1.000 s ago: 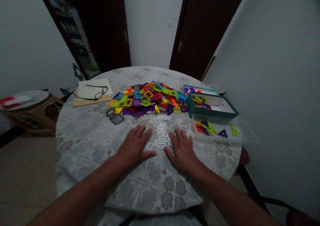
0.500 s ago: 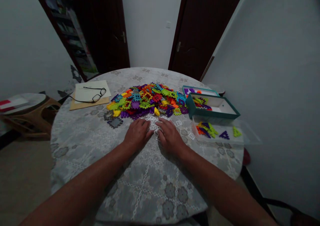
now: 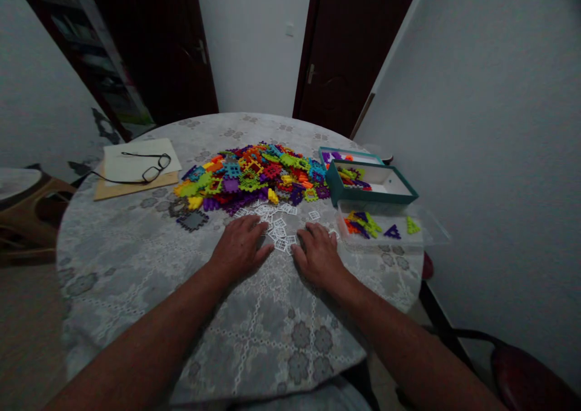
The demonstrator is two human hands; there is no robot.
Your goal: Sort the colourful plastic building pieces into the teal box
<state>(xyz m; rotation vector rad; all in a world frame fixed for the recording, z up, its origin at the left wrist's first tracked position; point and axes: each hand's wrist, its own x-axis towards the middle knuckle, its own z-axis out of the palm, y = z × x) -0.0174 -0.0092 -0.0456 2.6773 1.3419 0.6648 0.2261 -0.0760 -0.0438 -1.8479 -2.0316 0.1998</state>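
My left hand [image 3: 239, 246] and my right hand [image 3: 318, 255] lie palm down on the round table [image 3: 136, 259], fingers stretched out, one on each side of a small cluster of white square pieces [image 3: 278, 229]. Both hands touch the edge of that cluster. Just beyond it spreads a big heap of colourful interlocking plastic pieces [image 3: 254, 178]. Neither hand holds anything.
A teal box [image 3: 370, 184] with coloured pieces stands at the right, a clear tray [image 3: 390, 229] with triangular pieces in front of it. Glasses [image 3: 152, 167] lie on papers at the far left. A grey square piece [image 3: 193, 220] sits alone. A wall is close on the right.
The hands pushed together over the white pieces, then drew slightly apart. The white pieces are now gathered closer. The camera view shifted, so everything sits further left in the frame.
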